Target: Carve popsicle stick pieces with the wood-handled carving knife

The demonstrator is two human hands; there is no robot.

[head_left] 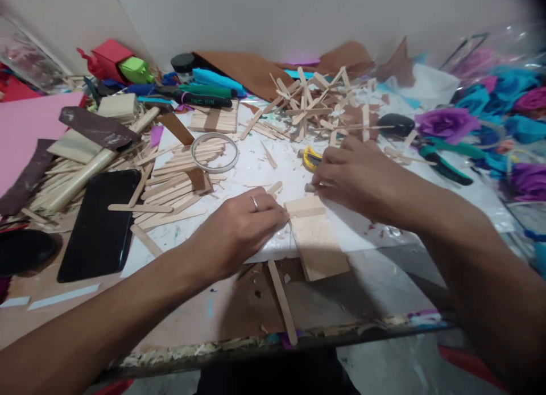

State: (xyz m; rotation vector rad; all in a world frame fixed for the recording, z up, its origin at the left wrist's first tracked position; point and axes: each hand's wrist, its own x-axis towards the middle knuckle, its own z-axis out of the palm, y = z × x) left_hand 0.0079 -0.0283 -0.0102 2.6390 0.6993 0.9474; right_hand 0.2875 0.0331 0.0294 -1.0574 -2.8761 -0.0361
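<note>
A small pale wooden panel (pixel 322 247), seemingly built of craft sticks, lies in front of me at the edge of the white paper, with a short strip (pixel 307 212) across its upper part. My left hand (pixel 251 224), wearing a ring, is closed, its fingertips pinching the panel's upper left edge. Beside the panel's upper right corner, my right hand (pixel 358 176) has curled, closed fingers; a small greyish tip pokes out by them, and what they hold is mostly hidden. Just behind these fingers is a yellow utility knife (pixel 311 158), partly covered.
Loose craft sticks (pixel 174 193) and a tape roll (pixel 214 153) lie left, near a black phone (pixel 102 224). More sticks (pixel 309 102) pile up at the back. Green-handled pliers (pixel 446 161) and paper flowers (pixel 447 123) are right. One stick (pixel 282 304) overhangs the table's front edge.
</note>
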